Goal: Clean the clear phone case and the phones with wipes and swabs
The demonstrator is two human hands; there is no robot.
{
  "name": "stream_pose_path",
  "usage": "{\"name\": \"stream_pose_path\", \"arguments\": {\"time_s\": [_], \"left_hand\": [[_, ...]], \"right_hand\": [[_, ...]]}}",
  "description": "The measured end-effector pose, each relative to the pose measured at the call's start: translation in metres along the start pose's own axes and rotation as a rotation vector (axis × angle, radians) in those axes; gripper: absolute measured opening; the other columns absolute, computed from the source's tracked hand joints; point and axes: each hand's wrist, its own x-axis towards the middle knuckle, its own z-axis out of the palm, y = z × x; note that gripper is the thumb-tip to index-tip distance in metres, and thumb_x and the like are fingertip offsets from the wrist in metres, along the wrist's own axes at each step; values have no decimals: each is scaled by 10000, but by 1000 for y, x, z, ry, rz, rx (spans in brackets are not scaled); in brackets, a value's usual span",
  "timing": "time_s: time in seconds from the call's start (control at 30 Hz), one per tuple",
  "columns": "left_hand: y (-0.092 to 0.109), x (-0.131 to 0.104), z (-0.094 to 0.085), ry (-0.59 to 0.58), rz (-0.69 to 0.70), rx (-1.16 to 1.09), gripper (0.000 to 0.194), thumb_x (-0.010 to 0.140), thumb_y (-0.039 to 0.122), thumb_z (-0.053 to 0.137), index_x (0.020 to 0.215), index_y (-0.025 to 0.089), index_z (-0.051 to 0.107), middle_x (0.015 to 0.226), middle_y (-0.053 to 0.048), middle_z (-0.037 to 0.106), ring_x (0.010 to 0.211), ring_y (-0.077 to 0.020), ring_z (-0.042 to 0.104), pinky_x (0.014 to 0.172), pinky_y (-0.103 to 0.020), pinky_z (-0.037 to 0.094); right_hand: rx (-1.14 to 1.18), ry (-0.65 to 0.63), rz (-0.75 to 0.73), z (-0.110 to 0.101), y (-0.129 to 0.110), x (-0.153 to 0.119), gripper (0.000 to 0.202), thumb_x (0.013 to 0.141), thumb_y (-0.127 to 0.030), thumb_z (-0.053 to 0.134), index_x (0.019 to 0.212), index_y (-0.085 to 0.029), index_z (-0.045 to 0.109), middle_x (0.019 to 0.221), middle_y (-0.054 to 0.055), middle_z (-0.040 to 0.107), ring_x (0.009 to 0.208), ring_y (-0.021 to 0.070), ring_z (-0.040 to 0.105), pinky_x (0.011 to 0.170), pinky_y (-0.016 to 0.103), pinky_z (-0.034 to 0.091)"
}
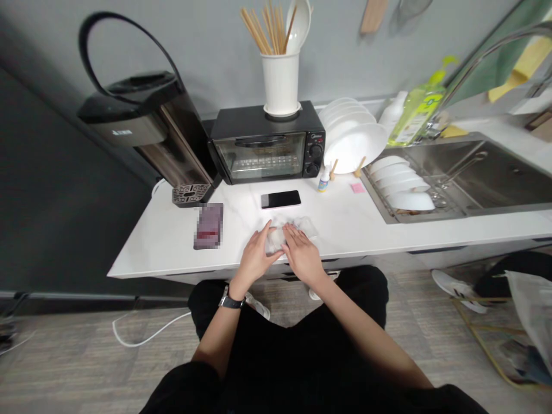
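Note:
A crumpled, see-through whitish piece, looking like a thin plastic bag (307,226), lies near the counter's front edge. My left hand (256,255) rests at its left side, thumb and fingers spread apart around that edge. Flat across its middle lies my right hand (301,253), fingers stretched out and covering part of it. Whether anything is inside the plastic I cannot make out. Just behind it is a dark-screened phone (281,199). A small bottle (323,179) with a white cap stands farther back to the right, near a pink paper square (357,188).
A blurred-out purplish flat object (209,226) lies on the white counter (161,244) at left, before a tall black dispenser (172,132). Behind stand a toaster oven (267,155), a utensil holder (281,83) and racked plates (351,138). A sink (495,172) with bowls (401,181) is right.

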Motion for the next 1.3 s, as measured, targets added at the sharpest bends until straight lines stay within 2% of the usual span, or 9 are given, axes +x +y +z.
{"name": "stream_pose_path", "arguments": {"time_s": [0.13, 0.23, 0.4, 0.53, 0.63, 0.83, 1.07, 1.2, 1.3], "left_hand": [[2, 2, -2, -18, 9, 18, 698, 659, 278, 500, 1193, 215, 55, 1145, -11, 370, 1054, -162, 308, 935, -347, 158], [2, 4, -6, -37, 14, 23, 698, 653, 279, 509, 1189, 204, 68, 1141, -14, 376, 1058, -161, 302, 939, -349, 143], [-2, 5, -7, -32, 35, 17, 688, 659, 242, 498, 1194, 188, 68, 1159, -32, 356, 1069, -161, 291, 946, -348, 138], [-8, 3, -7, -7, 33, 27, 626, 681, 112, 417, 1200, 182, 75, 1219, -40, 256, 1089, -158, 264, 950, -327, 157], [-10, 2, -8, 9, 5, 11, 636, 684, 67, 362, 1207, 193, 22, 1228, -27, 233, 1090, -154, 263, 947, -311, 186], [-10, 7, -9, -14, 10, -66, 740, 647, 141, 465, 1206, 226, -13, 1155, -10, 360, 1054, -173, 321, 931, -315, 237], [-6, 14, -10, -17, 10, -64, 726, 635, 306, 514, 1195, 269, 54, 1146, -16, 371, 1062, -199, 311, 905, -355, 262], [-4, 14, -11, -50, -14, -41, 736, 645, 310, 501, 1177, 340, -7, 1166, 25, 339, 1084, -181, 278, 927, -376, 208], [-5, 13, -11, -54, -9, -38, 741, 648, 307, 495, 1181, 328, -20, 1167, 12, 341, 1088, -183, 270, 936, -387, 184]], "right_hand": [[-56, 11, 69, -12, 19, -3, 423, 780, -259, 243, 1179, -125, 196, 1237, 63, 160, 1130, 184, 77, 913, 404, 181], [-82, 19, 120, -14, 19, 0, 441, 777, -280, 243, 1179, -107, 189, 1239, 86, 140, 1127, 212, 79, 892, 435, 193], [-25, 5, 106, -4, -10, 14, 459, 775, -289, 232, 1188, -102, 162, 1236, 93, 149, 1117, 220, 134, 864, 415, 264], [61, -37, 8, 3, -37, 22, 450, 770, -236, 232, 1196, -128, 136, 1230, 55, 186, 1115, 190, 156, 895, 389, 249], [115, -70, -45, 2, -44, 20, 470, 759, -209, 252, 1200, -120, 116, 1231, 45, 187, 1116, 171, 160, 915, 350, 235], [171, -189, -111, -11, -17, 5, 472, 754, -207, 269, 1198, -150, 119, 1192, 43, 286, 1043, 148, 325, 872, 303, 308], [15, -99, 7, -24, 22, 8, 495, 735, -286, 354, 1182, -161, 180, 1208, 38, 251, 1126, 181, 111, 921, 395, 188], [-16, -50, 109, -19, 19, 18, 517, 741, -298, 338, 1186, -106, 160, 1233, 77, 169, 1125, 197, 104, 914, 400, 194], [-25, -26, 165, -11, 4, 24, 501, 751, -292, 313, 1182, -81, 170, 1234, 97, 150, 1122, 214, 114, 906, 417, 197]]}}
